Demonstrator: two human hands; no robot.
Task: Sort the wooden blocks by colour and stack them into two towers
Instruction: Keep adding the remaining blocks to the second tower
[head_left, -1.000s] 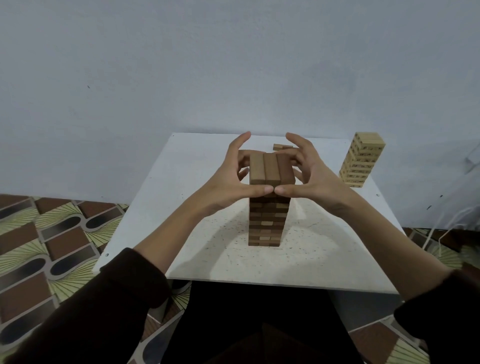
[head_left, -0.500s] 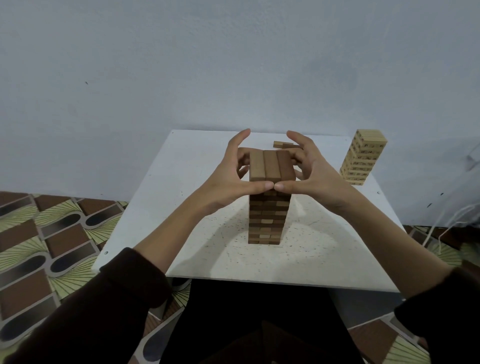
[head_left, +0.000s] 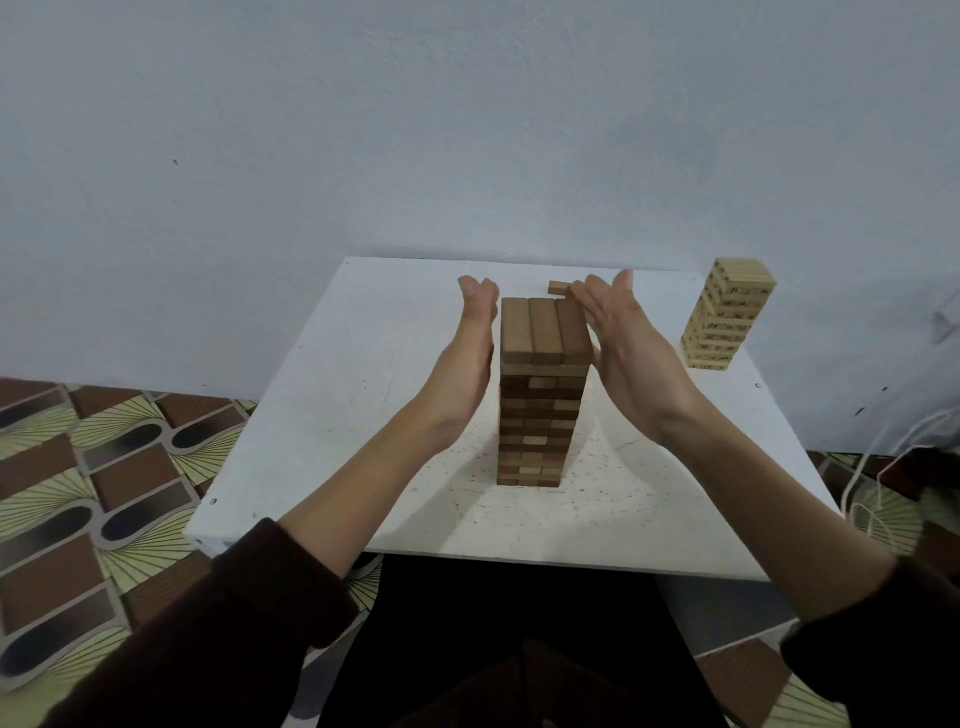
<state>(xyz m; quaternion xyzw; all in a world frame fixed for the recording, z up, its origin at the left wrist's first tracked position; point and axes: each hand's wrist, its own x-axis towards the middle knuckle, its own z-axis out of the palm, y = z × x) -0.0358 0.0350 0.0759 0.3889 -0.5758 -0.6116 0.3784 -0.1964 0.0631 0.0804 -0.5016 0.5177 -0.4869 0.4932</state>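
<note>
Released from its top layer, my left hand (head_left: 470, 358) and right hand (head_left: 628, 353) stand flat and open, flanking the brown tower (head_left: 540, 410) in the middle of the table (head_left: 363, 374), where one palm bump could topple it.

1. On the pale block tower (head_left: 730, 317), at the far right of the table (head_left: 322, 415), dark printed marks run along the block sides. They are too small and blurred to read.
2. Nothing else carries legible writing.

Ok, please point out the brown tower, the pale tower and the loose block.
brown tower (head_left: 544, 331), head view, top layer.
pale tower (head_left: 724, 322), head view, side face.
loose block (head_left: 559, 287), head view, left end.
</note>
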